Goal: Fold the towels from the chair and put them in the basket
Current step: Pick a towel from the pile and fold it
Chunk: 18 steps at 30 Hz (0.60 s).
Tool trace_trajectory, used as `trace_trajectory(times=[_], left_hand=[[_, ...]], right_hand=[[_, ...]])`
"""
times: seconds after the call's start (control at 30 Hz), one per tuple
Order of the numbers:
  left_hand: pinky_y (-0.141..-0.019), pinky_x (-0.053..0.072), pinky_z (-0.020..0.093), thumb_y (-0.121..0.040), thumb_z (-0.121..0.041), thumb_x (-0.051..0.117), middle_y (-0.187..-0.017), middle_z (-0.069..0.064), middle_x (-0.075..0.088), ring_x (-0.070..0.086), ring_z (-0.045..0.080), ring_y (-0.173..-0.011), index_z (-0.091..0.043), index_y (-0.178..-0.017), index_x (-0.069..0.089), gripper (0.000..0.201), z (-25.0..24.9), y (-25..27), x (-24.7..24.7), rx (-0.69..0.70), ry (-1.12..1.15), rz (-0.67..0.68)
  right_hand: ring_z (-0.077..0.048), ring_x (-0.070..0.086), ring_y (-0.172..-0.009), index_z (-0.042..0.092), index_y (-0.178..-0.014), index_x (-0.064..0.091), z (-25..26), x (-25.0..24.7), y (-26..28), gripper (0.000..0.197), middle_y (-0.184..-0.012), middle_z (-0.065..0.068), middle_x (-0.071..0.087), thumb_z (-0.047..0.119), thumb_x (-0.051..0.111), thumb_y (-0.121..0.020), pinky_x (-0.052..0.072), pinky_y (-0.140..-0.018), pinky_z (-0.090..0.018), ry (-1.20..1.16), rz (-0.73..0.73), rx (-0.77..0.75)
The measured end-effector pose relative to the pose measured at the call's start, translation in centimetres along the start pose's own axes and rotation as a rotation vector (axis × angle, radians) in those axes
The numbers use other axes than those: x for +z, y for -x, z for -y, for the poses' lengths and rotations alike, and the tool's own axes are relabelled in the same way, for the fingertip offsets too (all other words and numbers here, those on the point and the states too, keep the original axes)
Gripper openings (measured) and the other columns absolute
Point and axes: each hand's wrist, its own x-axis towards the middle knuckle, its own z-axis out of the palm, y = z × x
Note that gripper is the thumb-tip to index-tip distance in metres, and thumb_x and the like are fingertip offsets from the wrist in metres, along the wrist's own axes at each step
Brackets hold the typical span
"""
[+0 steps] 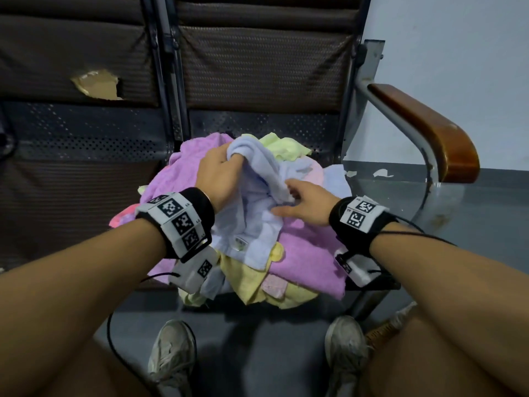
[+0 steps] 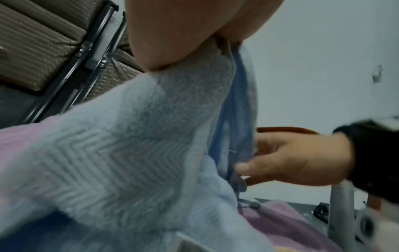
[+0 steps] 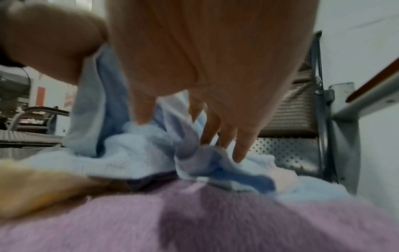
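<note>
Blue towel (image 1: 257, 213) getting pulled off the chair (image 1: 423, 133) pile: left hand (image 1: 220, 173) clamped on it, right hand (image 1: 303, 204) fingers spread, touching. Next, find a corner.

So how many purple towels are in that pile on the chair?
2 purple patches show: one at the pile's back left, behind the left hand; one at the front right, below the right hand. They could be one towel, and others may be buried.

We see 1 chair (image 1: 329, 130) with a perforated metal seat, bearing a heap of towels (image 1: 303, 259) in purple, blue, yellow and pink.
</note>
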Motion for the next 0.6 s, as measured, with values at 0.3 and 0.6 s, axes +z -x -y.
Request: trace_trajectory(times=[0.3, 0.6], left_hand=[[-0.074, 0.048, 0.027, -0.081, -0.031, 0.071, -0.095, -0.007, 0.065, 0.064, 0.016, -0.083, -0.031, -0.119, 0.056, 0.041, 1.9, 0.5, 0.1, 0.055, -0.362, 0.198], [-0.090, 0.045, 0.033, -0.095, -0.027, 0.046, -0.108, 0.013, 0.069, 0.061, 0.031, -0.106, -0.005, -0.105, 0.066, 0.031, -0.5, -0.9, 0.7, -0.169, -0.118, -0.111]], right_hand=[[-0.033, 0.058, -0.092, 0.006, -0.099, 0.055, 1.7, -2.0, -0.2, 0.014, -0.094, -0.015, 0.063, 0.013, 0.044, -0.095, 0.049, -0.083, -0.049, -0.116, -0.432, -0.215], [-0.019, 0.052, -0.060, 0.018, -0.064, 0.057, -0.6, -2.9, 1.0, 0.022, -0.061, -0.001, 0.054, 0.024, 0.064, -0.085, 0.033, -0.049, -0.024, 0.207, -0.222, 0.114]])
